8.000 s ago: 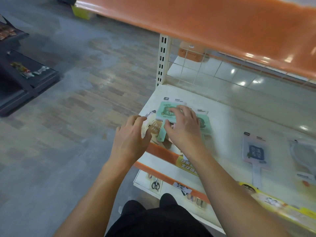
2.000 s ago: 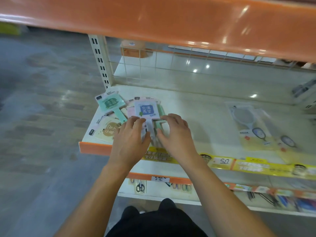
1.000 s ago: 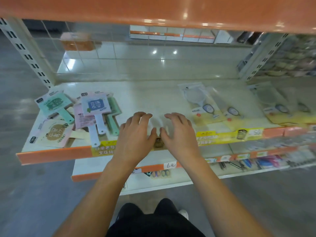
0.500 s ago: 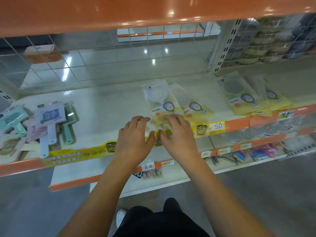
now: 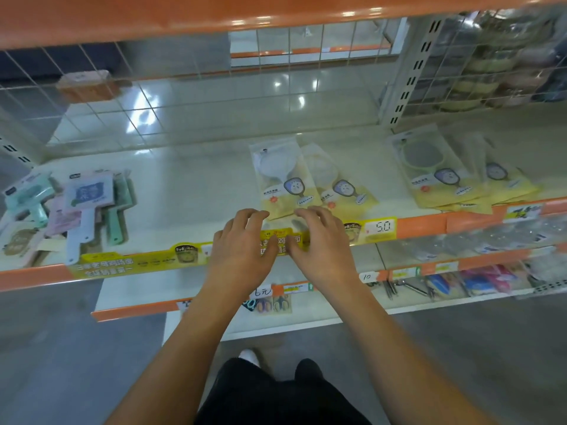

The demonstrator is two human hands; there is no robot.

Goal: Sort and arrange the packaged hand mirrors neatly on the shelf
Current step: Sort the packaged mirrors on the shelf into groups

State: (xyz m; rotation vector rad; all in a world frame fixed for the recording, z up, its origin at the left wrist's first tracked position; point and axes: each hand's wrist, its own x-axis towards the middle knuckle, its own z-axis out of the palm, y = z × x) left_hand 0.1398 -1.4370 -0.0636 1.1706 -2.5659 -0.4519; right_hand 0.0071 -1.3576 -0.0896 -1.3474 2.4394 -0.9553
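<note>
Two clear-and-yellow packaged round hand mirrors (image 5: pixel 283 177) lie overlapping on the white shelf (image 5: pixel 196 191), just beyond my fingers. My left hand (image 5: pixel 242 243) and my right hand (image 5: pixel 319 240) hover side by side over the shelf's front edge, fingers relaxed and spread, holding nothing. The fingertips reach the lower edge of the nearest package; contact is unclear. A stack of square-handled mirrors (image 5: pixel 87 204) in green, pink and white lies at the shelf's left end. Another pile of yellow packaged mirrors (image 5: pixel 445 176) lies at the right.
An orange upper shelf (image 5: pixel 245 13) overhangs closely. A wire grid (image 5: pixel 184 87) backs the shelf. Yellow price strips (image 5: pixel 138 262) line the front edge. The lower shelf (image 5: pixel 429 286) holds scissors and small tools. A perforated upright (image 5: pixel 411 72) stands at the right.
My view and both hands have shifted right along the shelf, away from the square-handled mirror stack, and now sit in front of the two yellow packaged mirrors.
</note>
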